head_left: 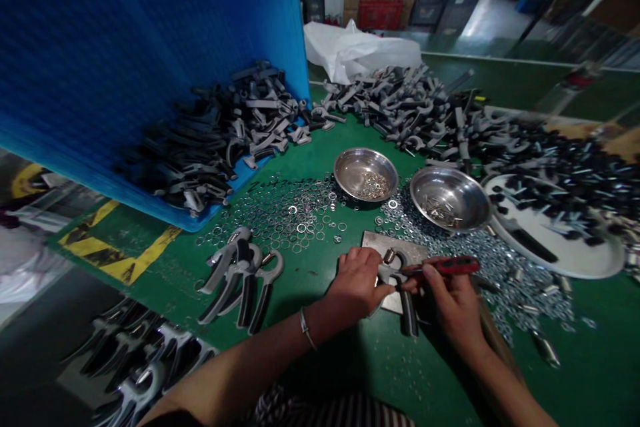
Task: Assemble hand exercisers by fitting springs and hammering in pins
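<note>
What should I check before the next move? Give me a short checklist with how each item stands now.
1. Left hand on the clamp: ok, it holds it from the left side.
2. Right hand on the screwdriver: ok, gripped by the red handle.
3. Screwdriver tip seated: cannot tell, too small and partly hidden.
4. Plate under the clamp: ok, though a black grip reaches past its near edge.
5. Bowls upright, with small parts inside: ok.
6. Loose rings kept together: not ok, they lie scattered on the bench.
</note>
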{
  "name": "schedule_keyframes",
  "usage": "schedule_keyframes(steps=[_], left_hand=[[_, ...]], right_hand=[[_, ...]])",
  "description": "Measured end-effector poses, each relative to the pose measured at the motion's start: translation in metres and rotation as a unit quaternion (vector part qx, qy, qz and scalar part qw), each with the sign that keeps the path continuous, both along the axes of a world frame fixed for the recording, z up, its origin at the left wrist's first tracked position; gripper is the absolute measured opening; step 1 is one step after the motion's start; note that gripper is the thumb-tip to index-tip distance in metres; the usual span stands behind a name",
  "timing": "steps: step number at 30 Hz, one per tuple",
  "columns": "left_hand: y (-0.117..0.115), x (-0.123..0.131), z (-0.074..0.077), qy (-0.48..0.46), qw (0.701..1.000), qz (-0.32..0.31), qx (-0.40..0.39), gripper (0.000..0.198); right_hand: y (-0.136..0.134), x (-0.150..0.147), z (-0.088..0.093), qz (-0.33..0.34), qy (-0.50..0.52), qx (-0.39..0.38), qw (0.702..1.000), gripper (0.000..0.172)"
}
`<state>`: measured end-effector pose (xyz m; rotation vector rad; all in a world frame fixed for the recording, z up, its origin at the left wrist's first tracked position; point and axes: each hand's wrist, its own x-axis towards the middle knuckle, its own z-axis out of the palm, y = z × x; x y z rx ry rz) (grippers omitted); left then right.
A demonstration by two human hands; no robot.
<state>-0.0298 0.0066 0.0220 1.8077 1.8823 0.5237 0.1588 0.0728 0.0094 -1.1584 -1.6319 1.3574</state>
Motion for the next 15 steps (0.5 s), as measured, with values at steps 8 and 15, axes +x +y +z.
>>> schedule_keyframes(steps=[8, 15], left_hand=[[0.004, 0.002, -0.001, 0.015, 1.000, -0.008, 0.008, 0.039], [0.000, 0.005, 0.005, 0.039, 0.999, -0.005, 0.004, 0.044]], right_hand=[[0.011, -0.022, 0.021, 0.165, -0.264, 0.197, 0.929, 0.022], [0.021, 0.014, 0.042, 0.065, -0.198, 0.145, 0.967, 0.027]])
